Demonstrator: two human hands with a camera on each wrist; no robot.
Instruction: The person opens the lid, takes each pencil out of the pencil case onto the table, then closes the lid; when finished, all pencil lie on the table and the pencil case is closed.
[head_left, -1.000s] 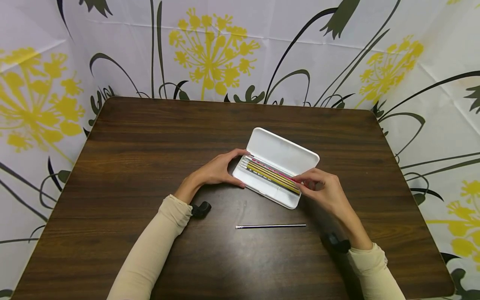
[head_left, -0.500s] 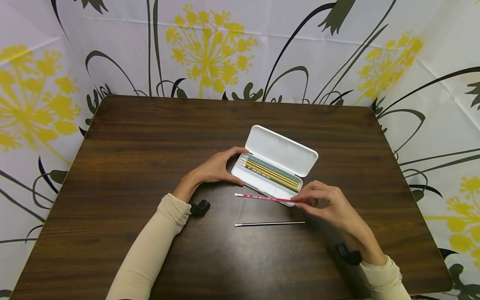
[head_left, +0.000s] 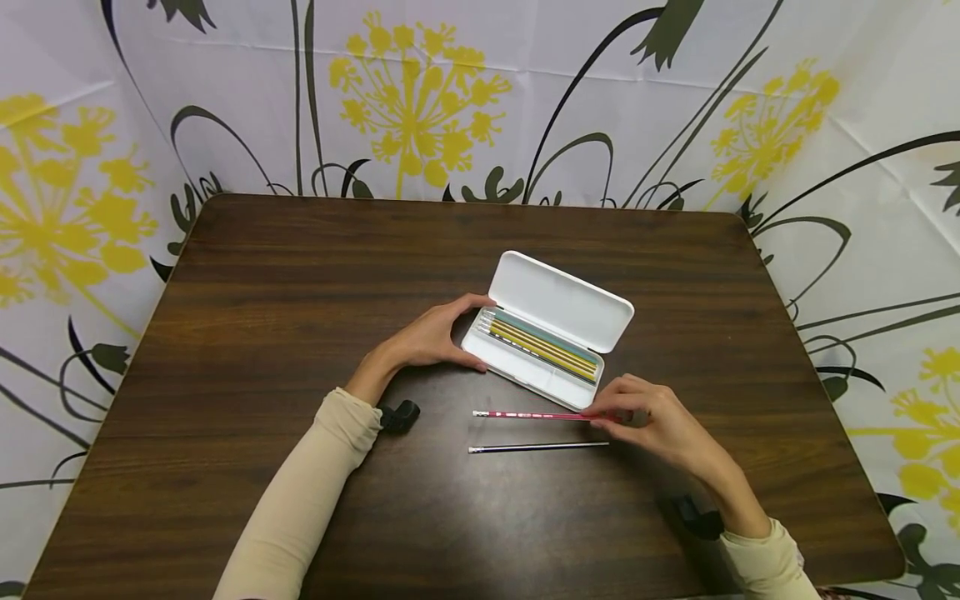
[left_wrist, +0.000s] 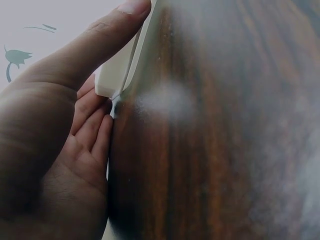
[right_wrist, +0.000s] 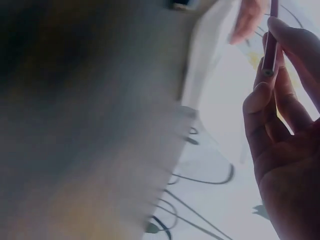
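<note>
Dark wood-grain table in front of a floral curtain backdrop with yellow blooms. White pencil case sits open near table centre, lid tilted back, tray holding several pencils, yellow, teal and dark ones, lying side by side. Left hand cups the case's left end, thumb along the near edge and fingers curled round the far corner; the left wrist view shows the thumb pressed on the white edge. Right hand pinches the right end of a pink pencil, held level just in front of the case, eraser end pointing left. The right wrist view shows fingertips closed on the pencil shaft. Dark pencil lies on the table just nearer the person, parallel to the pink one, untouched.
</note>
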